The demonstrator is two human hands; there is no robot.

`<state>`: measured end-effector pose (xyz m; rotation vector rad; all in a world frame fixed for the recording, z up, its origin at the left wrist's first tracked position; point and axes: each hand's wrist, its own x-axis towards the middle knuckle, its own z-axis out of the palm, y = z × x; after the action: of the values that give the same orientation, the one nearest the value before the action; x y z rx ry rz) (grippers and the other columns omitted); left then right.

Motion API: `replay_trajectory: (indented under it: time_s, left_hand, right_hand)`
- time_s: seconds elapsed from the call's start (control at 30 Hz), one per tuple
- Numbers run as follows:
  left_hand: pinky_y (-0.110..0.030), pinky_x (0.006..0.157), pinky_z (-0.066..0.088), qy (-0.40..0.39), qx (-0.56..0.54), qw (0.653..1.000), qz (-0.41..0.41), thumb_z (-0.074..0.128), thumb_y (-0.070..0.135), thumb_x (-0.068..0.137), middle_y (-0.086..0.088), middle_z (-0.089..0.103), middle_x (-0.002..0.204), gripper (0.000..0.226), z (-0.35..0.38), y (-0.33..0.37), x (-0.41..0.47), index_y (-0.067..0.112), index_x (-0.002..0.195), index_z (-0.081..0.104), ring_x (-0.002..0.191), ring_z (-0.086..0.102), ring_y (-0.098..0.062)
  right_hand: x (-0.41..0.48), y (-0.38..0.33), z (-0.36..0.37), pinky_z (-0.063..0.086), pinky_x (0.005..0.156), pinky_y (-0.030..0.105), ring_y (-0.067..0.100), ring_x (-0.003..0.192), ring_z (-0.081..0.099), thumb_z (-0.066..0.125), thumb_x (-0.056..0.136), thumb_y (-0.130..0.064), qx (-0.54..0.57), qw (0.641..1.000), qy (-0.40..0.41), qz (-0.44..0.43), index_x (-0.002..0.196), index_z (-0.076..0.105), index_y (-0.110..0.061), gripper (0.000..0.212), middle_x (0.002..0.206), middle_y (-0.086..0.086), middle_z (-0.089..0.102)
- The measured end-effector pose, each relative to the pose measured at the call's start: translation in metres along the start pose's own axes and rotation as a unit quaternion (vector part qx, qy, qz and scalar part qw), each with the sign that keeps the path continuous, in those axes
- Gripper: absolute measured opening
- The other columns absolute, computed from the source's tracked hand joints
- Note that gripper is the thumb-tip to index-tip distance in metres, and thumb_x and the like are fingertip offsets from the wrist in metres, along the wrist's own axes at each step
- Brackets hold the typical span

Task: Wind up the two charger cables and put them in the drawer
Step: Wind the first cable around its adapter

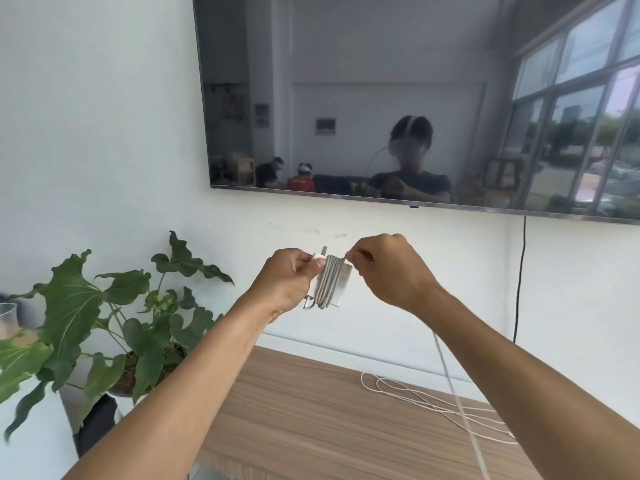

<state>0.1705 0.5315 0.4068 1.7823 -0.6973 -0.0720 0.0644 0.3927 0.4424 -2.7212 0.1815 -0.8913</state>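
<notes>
My left hand grips a white charger brick held up in front of the wall. Several turns of its grey cable are wrapped around the brick. My right hand pinches the cable at the brick's top right corner. The loose rest of this cable hangs down from under my right forearm to the bottom edge of the frame. A second, thin white cable lies in loose loops on the wooden cabinet top. No drawer shows.
A large dark TV hangs on the white wall, with a black cord dropping from it. A leafy potted plant stands left of the cabinet. A clear cup is at the far left edge.
</notes>
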Motion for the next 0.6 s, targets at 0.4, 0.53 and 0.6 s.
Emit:
replay_trajectory:
  time_s: [0.4, 0.53, 0.6]
  left_hand:
    - [-0.03, 0.065, 0.058, 0.058, -0.124, 0.989, -0.054, 0.056, 0.026, 0.096, -0.016, 0.069, 0.101, 0.027, 0.015, 0.006, 0.009, 0.003, 0.093, 0.069, 0.093, 0.066, -0.03]
    - [-0.037, 0.073, 0.059, 0.051, -0.168, 0.982, -0.066, 0.055, 0.023, 0.096, -0.013, 0.068, 0.082, 0.028, 0.017, 0.009, 0.004, 0.008, 0.075, 0.066, 0.072, 0.065, -0.026]
    - [-0.037, 0.073, 0.058, 0.038, -0.183, 0.98, -0.062, 0.055, 0.022, 0.096, -0.011, 0.066, 0.076, 0.029, 0.02, 0.011, -0.001, 0.007, 0.073, 0.065, 0.065, 0.064, -0.022]
  right_hand:
    - [-0.068, 0.002, 0.065, 0.036, 0.052, 0.023, 0.011, 0.053, 0.04, 0.047, 0.098, -0.019, 0.143, 0.978, 0.146, -0.034, 0.106, 0.067, -0.019, 0.022, 0.059, -0.018, 0.039]
    - [-0.083, 0.01, 0.082, 0.03, 0.054, 0.009, 0.006, 0.054, 0.044, 0.052, 0.096, -0.02, 0.22, 0.957, 0.189, 0.001, 0.107, 0.068, -0.016, 0.02, 0.063, -0.024, 0.047]
    - [-0.086, 0.015, 0.091, 0.03, 0.051, 0.011, 0.008, 0.051, 0.041, 0.055, 0.096, -0.017, 0.251, 0.948, 0.198, 0.014, 0.096, 0.067, -0.016, 0.013, 0.061, -0.018, 0.05]
